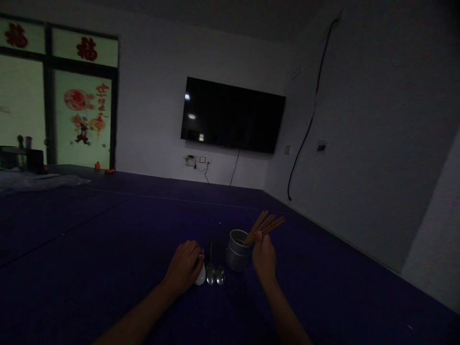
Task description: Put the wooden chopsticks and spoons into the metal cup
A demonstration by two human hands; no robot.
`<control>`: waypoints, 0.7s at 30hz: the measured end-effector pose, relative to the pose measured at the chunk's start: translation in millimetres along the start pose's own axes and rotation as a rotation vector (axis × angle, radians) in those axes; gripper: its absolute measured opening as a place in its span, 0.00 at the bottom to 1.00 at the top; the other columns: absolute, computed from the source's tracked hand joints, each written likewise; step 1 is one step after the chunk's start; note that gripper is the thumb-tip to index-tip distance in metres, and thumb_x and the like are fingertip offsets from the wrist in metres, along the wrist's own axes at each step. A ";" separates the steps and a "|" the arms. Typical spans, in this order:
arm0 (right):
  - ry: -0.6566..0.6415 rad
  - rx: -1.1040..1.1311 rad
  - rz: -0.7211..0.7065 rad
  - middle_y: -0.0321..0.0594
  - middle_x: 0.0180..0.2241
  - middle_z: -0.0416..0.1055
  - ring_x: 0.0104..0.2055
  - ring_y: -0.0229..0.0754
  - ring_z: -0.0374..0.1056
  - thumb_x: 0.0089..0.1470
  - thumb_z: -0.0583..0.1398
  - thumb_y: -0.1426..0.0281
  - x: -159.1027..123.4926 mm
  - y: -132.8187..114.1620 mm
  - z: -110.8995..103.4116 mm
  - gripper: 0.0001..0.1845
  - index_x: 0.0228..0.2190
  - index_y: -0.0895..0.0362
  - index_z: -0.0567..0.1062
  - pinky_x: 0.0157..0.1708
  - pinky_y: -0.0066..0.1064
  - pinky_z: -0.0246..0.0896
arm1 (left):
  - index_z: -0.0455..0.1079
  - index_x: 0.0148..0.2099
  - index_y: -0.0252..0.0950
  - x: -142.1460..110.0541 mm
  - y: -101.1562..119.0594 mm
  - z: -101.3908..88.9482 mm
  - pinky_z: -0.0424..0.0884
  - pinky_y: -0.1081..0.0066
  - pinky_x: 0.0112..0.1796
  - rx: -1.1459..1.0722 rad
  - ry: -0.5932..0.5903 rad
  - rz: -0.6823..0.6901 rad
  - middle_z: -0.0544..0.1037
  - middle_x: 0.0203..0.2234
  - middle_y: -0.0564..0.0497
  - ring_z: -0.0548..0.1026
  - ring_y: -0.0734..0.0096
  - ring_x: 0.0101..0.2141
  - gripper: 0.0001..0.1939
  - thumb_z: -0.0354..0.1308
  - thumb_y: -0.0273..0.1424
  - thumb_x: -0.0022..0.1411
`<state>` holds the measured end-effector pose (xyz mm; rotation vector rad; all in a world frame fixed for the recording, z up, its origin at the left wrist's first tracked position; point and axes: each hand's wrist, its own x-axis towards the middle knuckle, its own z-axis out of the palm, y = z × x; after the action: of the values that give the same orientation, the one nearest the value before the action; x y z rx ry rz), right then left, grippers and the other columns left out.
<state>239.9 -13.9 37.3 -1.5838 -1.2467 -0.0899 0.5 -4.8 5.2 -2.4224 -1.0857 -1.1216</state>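
In the head view, my right hand [265,258] is closed around a bundle of several wooden chopsticks [268,225]. The bundle slants up to the right, its lower ends at the rim of a grey metal utensil holder [237,256]; I cannot tell whether they are inside. My left hand [185,264] rests at a white spoon [201,276], fingers curled over its handle, the bowl showing below them. Two metal spoons, a left one [211,274] and a right one [220,276], lie side by side between the white spoon and the holder, bowls toward me.
The dark blue tabletop [143,230] stretches to the far wall, with seams across it. Clear plastic sheeting [39,181] lies at the far left, near small orange objects [109,171]. A black cable [305,134] hangs down the right wall. A television [233,115] is mounted ahead.
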 end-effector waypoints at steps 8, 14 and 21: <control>-0.094 -0.031 -0.050 0.46 0.33 0.74 0.35 0.46 0.70 0.60 0.40 0.58 7.1 12.3 3.4 0.22 0.32 0.56 0.67 0.30 0.31 0.56 | 0.65 0.35 0.36 -1.5 -1.7 2.7 0.62 0.66 0.34 -0.002 0.001 0.004 0.70 0.31 0.48 0.66 0.67 0.34 0.10 0.43 0.28 0.63; -0.098 -0.093 -0.030 0.46 0.32 0.74 0.34 0.46 0.70 0.60 0.41 0.56 6.6 11.9 0.8 0.22 0.32 0.56 0.67 0.28 0.31 0.55 | 0.66 0.35 0.36 -1.4 -1.6 0.1 0.61 0.67 0.34 -0.010 -0.021 -0.007 0.70 0.31 0.48 0.66 0.67 0.34 0.11 0.43 0.29 0.64; -0.067 -0.043 0.010 0.43 0.29 0.74 0.31 0.45 0.70 0.57 0.44 0.50 3.1 10.6 -1.0 0.24 0.30 0.55 0.68 0.27 0.30 0.55 | 0.65 0.34 0.36 -1.5 -1.7 0.5 0.61 0.67 0.34 0.000 -0.033 -0.021 0.70 0.31 0.48 0.67 0.67 0.33 0.11 0.42 0.29 0.63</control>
<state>249.6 -11.4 32.6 -1.6411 -1.2963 -0.0583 -1.2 -4.2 3.6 -2.4437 -1.1241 -1.0920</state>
